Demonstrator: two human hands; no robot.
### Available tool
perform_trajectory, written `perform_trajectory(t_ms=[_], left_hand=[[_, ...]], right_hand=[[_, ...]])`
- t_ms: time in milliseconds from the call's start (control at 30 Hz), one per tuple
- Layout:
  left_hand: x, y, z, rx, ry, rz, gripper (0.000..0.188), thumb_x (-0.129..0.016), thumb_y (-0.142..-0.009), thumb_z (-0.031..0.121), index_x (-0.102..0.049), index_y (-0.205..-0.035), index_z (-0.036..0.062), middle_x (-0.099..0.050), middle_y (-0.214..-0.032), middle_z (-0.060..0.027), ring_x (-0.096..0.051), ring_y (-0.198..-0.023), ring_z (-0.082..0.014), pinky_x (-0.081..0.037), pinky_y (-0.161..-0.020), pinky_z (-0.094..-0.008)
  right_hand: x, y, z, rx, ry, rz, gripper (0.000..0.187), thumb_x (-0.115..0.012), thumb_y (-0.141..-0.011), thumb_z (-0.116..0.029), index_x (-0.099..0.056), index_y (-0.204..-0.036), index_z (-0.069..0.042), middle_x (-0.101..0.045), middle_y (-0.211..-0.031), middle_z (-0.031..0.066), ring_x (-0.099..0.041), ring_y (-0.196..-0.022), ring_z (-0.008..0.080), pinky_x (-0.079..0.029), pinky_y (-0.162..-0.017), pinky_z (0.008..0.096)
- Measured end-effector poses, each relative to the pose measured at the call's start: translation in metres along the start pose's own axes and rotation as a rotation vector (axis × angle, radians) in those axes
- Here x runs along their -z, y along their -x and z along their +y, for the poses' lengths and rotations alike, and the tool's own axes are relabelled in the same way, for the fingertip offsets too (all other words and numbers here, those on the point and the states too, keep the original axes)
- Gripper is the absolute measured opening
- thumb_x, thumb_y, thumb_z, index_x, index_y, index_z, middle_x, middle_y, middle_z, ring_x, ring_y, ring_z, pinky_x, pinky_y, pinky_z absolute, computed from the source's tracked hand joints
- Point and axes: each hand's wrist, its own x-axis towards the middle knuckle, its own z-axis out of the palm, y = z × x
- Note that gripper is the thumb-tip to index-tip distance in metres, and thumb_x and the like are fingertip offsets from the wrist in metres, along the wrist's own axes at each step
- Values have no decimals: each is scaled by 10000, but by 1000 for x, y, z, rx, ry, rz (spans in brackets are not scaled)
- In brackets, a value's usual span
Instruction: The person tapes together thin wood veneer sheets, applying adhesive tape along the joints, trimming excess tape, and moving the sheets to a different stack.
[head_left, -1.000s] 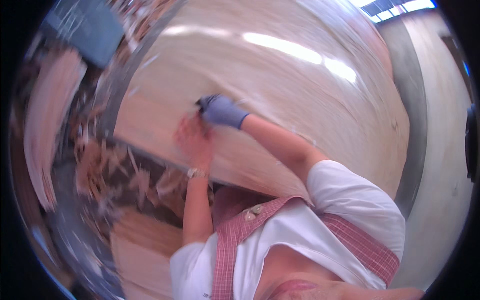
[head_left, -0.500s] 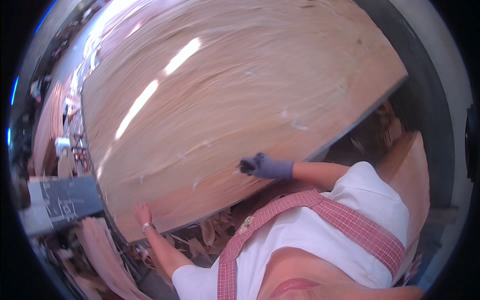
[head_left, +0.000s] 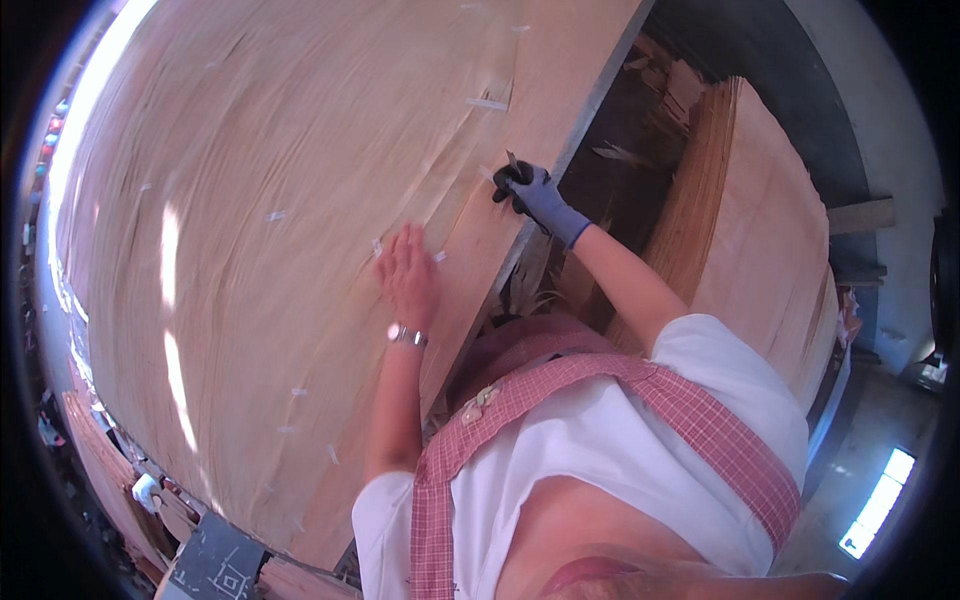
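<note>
A large wood veneer sheet [head_left: 270, 130] covers the table before me, with small whitish tape pieces [head_left: 487, 103] stuck along its seams. My left hand [head_left: 408, 275] is bare and lies on the sheet, fingers stretched out, beside a seam near a bit of tape. Farther up and to the right, my right hand [head_left: 527, 192] wears a grey-purple glove with dark fingertips. Its fingers are closed just over the sheet near the right edge. A small thin brownish piece sticks up from them, too small to tell its kind.
Right of the table stands a thick stack of veneer sheets [head_left: 755, 230]. Torn veneer scraps [head_left: 672, 95] lie in the dark gap between. A dark board with white markings [head_left: 222, 562] is at the lower left, and a wooden plank [head_left: 862, 216] juts out at the far right.
My view has turned to the right. My left hand has moved from the sheet's lower left corner to nearer my right hand. My gloved right hand is now farther along the sheet's edge.
</note>
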Motion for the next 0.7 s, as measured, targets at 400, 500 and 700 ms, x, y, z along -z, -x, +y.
perform_trajectory(t_ms=[400,500,700], left_hand=[[-76,-94,71,-301,-246,-169,403,-617,-880,211,-644,-1258,73,-555,-1412,-65,-446,-1368,-286,-252,-1132,-504],[-72,-98,84,-222,-289,-179,393,-624,-883,217,-648,-1248,75,-560,-1407,-65,-442,-1370,-296,-259,-1133,-508],[-89,-221,146,0,-108,-152,624,-652,-885,284,-481,-1452,85,-439,-1521,-126,-373,-1423,-327,-252,-1159,-513]], right_hand=[[7,-40,9,449,1068,-83,216,-607,-956,-257,-599,-1038,-57,-686,-766,142,-676,-654,305,-532,-602,373],[68,-67,-6,407,844,-181,247,-600,-958,-279,-580,-1054,-53,-685,-778,149,-687,-705,337,-541,-658,393],[192,-235,-44,240,319,-157,257,-658,-954,-264,-577,-1053,-41,-663,-718,59,-596,-574,119,-482,-552,298]])
